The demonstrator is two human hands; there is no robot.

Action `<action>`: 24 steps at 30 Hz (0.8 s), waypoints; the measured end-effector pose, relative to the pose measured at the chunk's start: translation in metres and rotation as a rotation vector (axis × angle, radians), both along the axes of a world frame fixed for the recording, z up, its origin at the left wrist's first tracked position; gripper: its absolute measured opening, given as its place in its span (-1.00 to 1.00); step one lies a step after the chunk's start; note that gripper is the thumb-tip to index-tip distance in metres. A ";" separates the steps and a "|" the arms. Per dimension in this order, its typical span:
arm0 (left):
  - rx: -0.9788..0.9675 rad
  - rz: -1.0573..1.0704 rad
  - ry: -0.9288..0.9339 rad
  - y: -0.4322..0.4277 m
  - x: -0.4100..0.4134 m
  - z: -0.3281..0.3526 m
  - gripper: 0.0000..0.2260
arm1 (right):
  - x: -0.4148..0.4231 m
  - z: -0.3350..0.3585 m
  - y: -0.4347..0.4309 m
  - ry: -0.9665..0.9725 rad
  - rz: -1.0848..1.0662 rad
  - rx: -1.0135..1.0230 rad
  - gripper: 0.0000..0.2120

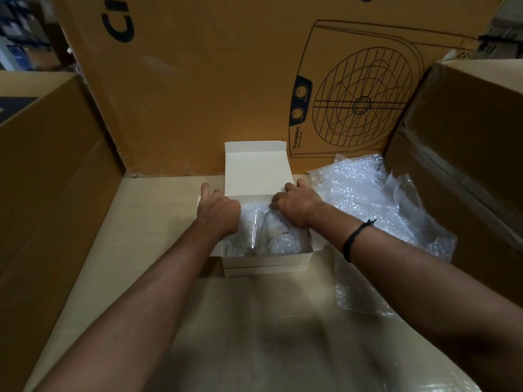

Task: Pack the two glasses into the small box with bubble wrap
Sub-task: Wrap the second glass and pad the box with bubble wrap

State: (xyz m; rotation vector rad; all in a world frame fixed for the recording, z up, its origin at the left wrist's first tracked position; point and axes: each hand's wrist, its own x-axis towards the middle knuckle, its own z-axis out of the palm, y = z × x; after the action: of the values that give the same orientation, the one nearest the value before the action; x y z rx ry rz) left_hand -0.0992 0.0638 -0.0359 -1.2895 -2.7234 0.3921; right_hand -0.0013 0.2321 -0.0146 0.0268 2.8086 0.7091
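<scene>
Looking down in the head view, both forearms reach to the box [266, 263], which sits mid-surface [147, 227] with its lid [257, 171] standing open at the rear; the glasses [256, 232] are inside it, showing dimly through the wrap [283, 241] bedded round them, so only tucking and closing seem left to do; the left hand [219, 209] is at the box's left rear corner, thumb stretched away, fingers hidden past the knuckles, so I cannot tell whether it grips the wall or merely steadies it; the right hand [295, 205] has its fingers curled down onto the wrap by the lid's fold; spare wrap [368, 199] lies just right of the box, near a carton [458, 142]; the risks, as I judge them: the glasses look close together, so a hard push could knock glass on glass; wrap bulging above the rim could stop the lid seating; pulling the lid forward unbraced might slide the light box
</scene>
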 end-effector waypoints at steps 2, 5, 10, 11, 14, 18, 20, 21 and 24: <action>-0.031 0.014 0.008 0.001 0.002 0.000 -0.95 | -0.001 -0.007 0.000 0.013 0.005 0.012 -0.59; -0.023 0.020 0.006 -0.002 0.000 0.003 -0.88 | 0.004 -0.007 0.001 0.047 0.003 -0.014 -0.59; 0.404 -0.019 -0.049 -0.018 0.015 0.006 -0.90 | 0.042 0.011 0.009 0.402 -0.099 -0.414 -0.52; 0.537 -0.059 -0.068 -0.021 0.025 0.007 -0.92 | 0.056 0.011 0.014 0.520 -0.155 -0.508 -0.56; 0.787 -0.283 -0.208 -0.029 0.065 -0.003 -0.84 | 0.104 -0.001 0.038 0.751 -0.430 -0.694 -0.67; 0.779 -0.399 -0.272 -0.030 0.118 -0.038 -0.67 | 0.163 -0.033 0.062 0.555 -0.750 -0.639 -0.58; 0.794 -0.403 -0.278 -0.025 0.129 -0.054 -0.65 | 0.178 -0.049 0.061 0.375 -0.796 -0.625 -0.43; 0.813 -0.397 -0.279 -0.022 0.132 -0.059 -0.65 | 0.182 -0.057 0.060 0.296 -0.799 -0.605 -0.40; 0.844 -0.366 -0.328 -0.018 0.134 -0.064 -0.65 | 0.188 -0.071 0.058 0.252 -0.752 -0.579 -0.46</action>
State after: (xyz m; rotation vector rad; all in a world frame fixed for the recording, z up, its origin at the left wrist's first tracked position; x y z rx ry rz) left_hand 0.0344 0.0455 -0.1001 -1.5703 -2.2962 -0.9609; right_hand 0.1872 0.2901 -0.0851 1.0489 2.7723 -0.2940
